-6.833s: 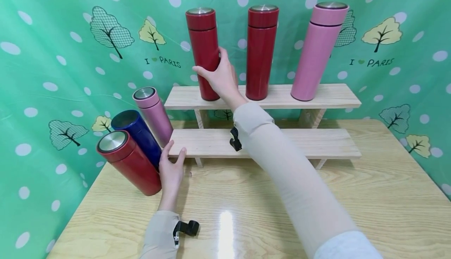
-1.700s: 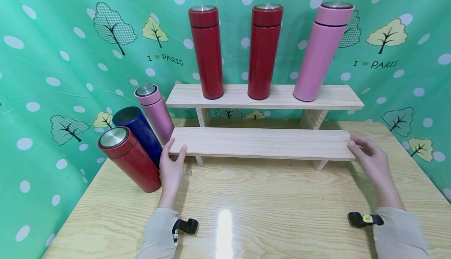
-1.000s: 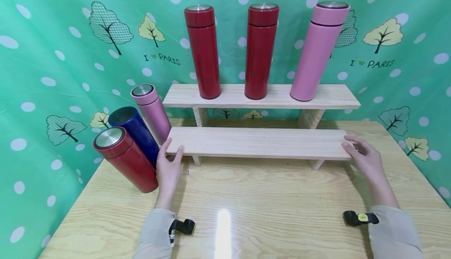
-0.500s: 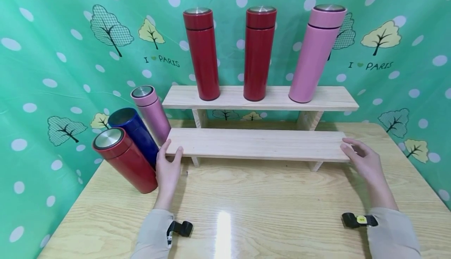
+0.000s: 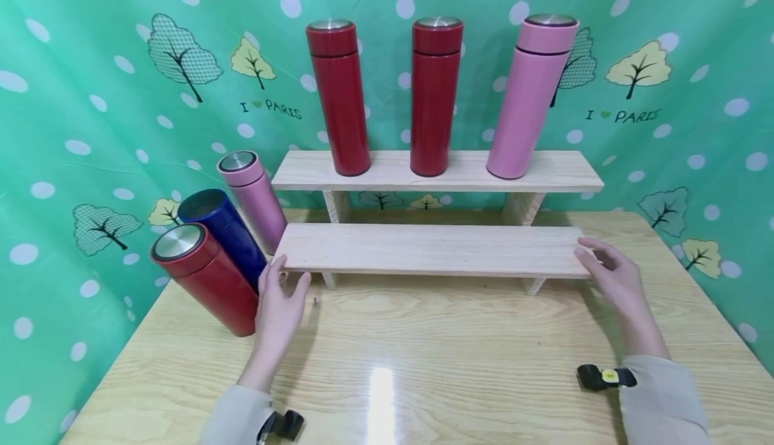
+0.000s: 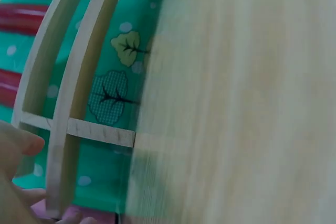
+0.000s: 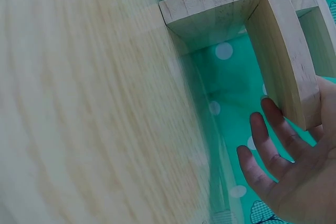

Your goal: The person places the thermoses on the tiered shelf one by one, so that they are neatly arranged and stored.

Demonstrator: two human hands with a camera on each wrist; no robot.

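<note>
A lower wooden shelf board (image 5: 429, 250) stands in front of a raised one in the head view. At its left end is my left hand (image 5: 279, 310), thumb and fingers spread apart around the corner; whether a fingertip touches the wood I cannot tell. My right hand (image 5: 613, 280) holds the right end between thumb and fingers. In the right wrist view its other fingers (image 7: 268, 145) lie loosely beneath the board end (image 7: 286, 61). On the upper board (image 5: 387, 179) stand a red thermos (image 5: 340, 102), a second red thermos (image 5: 435, 102) and a large pink thermos (image 5: 531, 102).
Left of the shelf, close by my left hand, stand a red thermos (image 5: 211, 287), a blue thermos (image 5: 226, 233) and a smaller pink thermos (image 5: 256, 196). Wooden tabletop (image 5: 459, 357) stretches in front. A green patterned cloth (image 5: 199, 122) hangs behind.
Earlier my right hand was at the left red thermos on the upper board; it then came to the lower board's right end. Just now my left hand has drawn slightly back from the left end.
</note>
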